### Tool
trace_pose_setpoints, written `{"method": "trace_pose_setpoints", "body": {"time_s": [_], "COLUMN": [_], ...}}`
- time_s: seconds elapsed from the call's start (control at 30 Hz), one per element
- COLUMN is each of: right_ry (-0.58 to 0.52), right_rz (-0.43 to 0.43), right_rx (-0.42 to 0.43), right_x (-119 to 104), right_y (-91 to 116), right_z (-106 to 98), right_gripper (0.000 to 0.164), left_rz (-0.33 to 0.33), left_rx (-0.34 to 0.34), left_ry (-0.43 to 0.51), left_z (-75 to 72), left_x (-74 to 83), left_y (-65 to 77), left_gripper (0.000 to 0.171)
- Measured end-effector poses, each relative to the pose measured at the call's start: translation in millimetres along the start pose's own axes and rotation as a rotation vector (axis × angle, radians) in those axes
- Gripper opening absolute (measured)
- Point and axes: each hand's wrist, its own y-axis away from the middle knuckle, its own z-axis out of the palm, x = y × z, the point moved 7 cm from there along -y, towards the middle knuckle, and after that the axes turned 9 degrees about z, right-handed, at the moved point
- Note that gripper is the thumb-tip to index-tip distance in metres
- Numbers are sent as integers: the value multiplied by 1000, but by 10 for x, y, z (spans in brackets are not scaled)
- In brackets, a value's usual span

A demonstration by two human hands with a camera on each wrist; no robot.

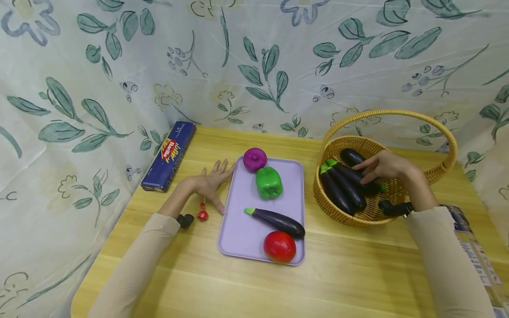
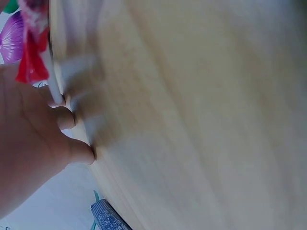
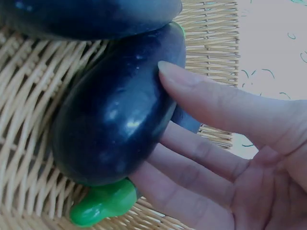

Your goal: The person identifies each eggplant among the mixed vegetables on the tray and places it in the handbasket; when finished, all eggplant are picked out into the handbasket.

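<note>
My left hand [image 1: 212,185] is spread with straight fingers on the table, fingertips right at the left rim of a lilac tray [image 1: 246,243]. Beside its palm lies a red-wrapped lollipop [image 1: 203,215], whose white stick shows in the left wrist view. My right hand [image 1: 383,165] reaches into a wicker basket [image 1: 338,215] holding several eggplants. Its thumb presses one side of a dark eggplant [image 3: 120,110] with a green cap, and its other fingers lie along the opposite side. A purple onion-like vegetable [image 1: 255,159], green bell pepper [image 1: 269,182], eggplant [image 1: 278,222] and red round fruit [image 1: 280,247] are on the tray.
A blue Barilla spaghetti box [image 1: 169,157] lies at the table's back left. The basket's tall handle [image 1: 391,113] arches over the right hand. A printed package [image 1: 473,251] lies at the right, partly behind the right sleeve. A floral curtain [image 1: 222,88] hangs behind the table.
</note>
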Motion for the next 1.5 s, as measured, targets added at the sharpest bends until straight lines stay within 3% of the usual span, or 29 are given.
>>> {"method": "trace_pose_setpoints", "body": {"time_s": [0.3, 0.47, 0.67, 0.87, 1.03, 1.27, 1.5], "right_ry": [-21, 90, 234, 210, 209, 142, 95], "right_rz": [-19, -97, -159, -218, -294, -471, -619], "right_rx": [-5, 37, 19, 20, 77, 100, 78], "right_x": [-9, -140, -365, -564, -719, -1027, -1249], "right_y": [-18, 50, 295, 627, 951, 1308, 1281], "right_z": [18, 10, 36, 84, 153, 430, 892], "right_gripper": [53, 51, 64, 65, 55, 46, 51], "left_rz": [-2, -1, -6, 3, 8, 0, 4], "left_rx": [-3, -2, -7, -1, -8, -15, -15], "left_ry": [3, 3, 1, -3, -6, -5, -6], "left_z": [-2, -5, 0, 1, 6, 5, 3], "left_x": [-15, -15, -13, -25, -25, -15, -8], "left_y": [-11, -18, -21, -25, -28, -20, -22], "left_gripper": [153, 152, 153, 154, 154, 154, 154]}}
